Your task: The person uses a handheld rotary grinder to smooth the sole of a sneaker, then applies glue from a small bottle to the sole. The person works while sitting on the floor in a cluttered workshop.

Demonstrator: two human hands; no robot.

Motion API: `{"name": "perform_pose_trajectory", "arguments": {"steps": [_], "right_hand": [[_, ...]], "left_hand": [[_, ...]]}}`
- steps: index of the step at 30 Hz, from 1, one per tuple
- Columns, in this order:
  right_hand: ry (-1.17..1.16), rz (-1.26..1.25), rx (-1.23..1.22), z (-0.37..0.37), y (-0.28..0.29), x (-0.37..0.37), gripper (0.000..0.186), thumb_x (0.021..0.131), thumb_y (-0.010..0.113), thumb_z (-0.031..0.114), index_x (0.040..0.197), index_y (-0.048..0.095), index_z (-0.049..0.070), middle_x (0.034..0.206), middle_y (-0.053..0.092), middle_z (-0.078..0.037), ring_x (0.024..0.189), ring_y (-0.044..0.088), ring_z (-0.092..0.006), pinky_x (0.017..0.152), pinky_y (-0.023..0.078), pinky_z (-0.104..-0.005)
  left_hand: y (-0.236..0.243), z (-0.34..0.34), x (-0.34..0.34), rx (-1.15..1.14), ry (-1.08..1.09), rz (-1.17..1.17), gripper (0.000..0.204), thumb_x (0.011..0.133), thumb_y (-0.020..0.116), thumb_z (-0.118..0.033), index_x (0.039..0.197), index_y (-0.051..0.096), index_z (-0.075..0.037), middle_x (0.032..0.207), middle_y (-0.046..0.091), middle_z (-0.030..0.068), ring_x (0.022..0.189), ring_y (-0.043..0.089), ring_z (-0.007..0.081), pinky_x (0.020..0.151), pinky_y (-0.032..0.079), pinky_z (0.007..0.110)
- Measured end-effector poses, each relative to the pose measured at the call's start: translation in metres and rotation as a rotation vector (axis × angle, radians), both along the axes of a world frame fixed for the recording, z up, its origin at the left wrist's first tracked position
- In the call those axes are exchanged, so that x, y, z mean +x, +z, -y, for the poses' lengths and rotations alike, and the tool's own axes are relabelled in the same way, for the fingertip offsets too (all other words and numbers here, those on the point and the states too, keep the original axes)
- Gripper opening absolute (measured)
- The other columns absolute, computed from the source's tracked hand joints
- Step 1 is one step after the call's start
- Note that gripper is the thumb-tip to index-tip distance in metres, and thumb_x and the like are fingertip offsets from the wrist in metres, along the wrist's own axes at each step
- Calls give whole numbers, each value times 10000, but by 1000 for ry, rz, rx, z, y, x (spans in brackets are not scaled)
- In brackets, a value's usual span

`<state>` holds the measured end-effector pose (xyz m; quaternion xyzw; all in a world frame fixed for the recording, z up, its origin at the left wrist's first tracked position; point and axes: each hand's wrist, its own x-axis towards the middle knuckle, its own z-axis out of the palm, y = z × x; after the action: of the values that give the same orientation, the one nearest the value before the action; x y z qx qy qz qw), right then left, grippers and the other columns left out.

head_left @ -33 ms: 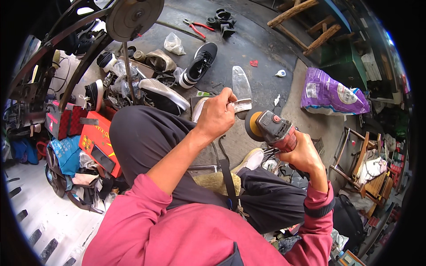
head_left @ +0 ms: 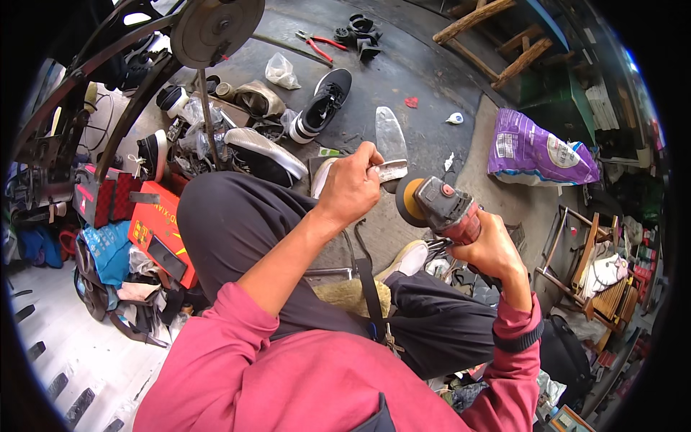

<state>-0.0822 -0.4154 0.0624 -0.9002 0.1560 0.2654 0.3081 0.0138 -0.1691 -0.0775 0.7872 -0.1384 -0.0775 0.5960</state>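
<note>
The left hand (head_left: 353,189) pinched a shoe sole (head_left: 391,170); the right hand (head_left: 493,248) gripped a grinder (head_left: 440,207). The spinning disc sat near the fingertips and might have nicked them, or snatched the thin sole.

Both arms reach forward, left hand (head_left: 353,189) and right hand (head_left: 488,248) fingers curled closed.

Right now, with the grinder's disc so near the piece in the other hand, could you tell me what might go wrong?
1. The left hand pinches the pale shoe sole piece with bare fingers close to the sanding disc; a slip could bring skin onto it.
2. The right hand alone carries the angle grinder, so a snag might kick it toward the knee below.
3. Dust may settle on the shoes lying on the floor.
</note>
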Motion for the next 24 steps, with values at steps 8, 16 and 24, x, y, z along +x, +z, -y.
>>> {"name": "perform_pose_trajectory", "arguments": {"steps": [8,16,24], "right_hand": [[21,-64,-39,-1,-2,5,480,654,865,188,1033,724,-69,884,763,-213,835,766,-318,821,579,-407],[28,-18,-34,-4,1,4,456,677,876,119,1064,713,-58,898,767,-155,820,715,-194,815,576,-377],[-7,-47,-42,-8,4,-1,490,657,875,174,1077,735,-35,897,764,-190,852,746,-284,825,576,-396]], "left_hand": [[2,-2,1,26,-18,-26,165,913,587,-8,1070,635,6,836,705,207,775,715,350,708,530,427],[0,-1,0,2,-19,-23,167,914,588,-15,1071,636,16,830,699,214,774,716,342,712,530,430],[-1,-1,1,7,-11,3,153,921,579,-13,1061,633,17,826,699,207,754,707,333,703,530,415]]}}
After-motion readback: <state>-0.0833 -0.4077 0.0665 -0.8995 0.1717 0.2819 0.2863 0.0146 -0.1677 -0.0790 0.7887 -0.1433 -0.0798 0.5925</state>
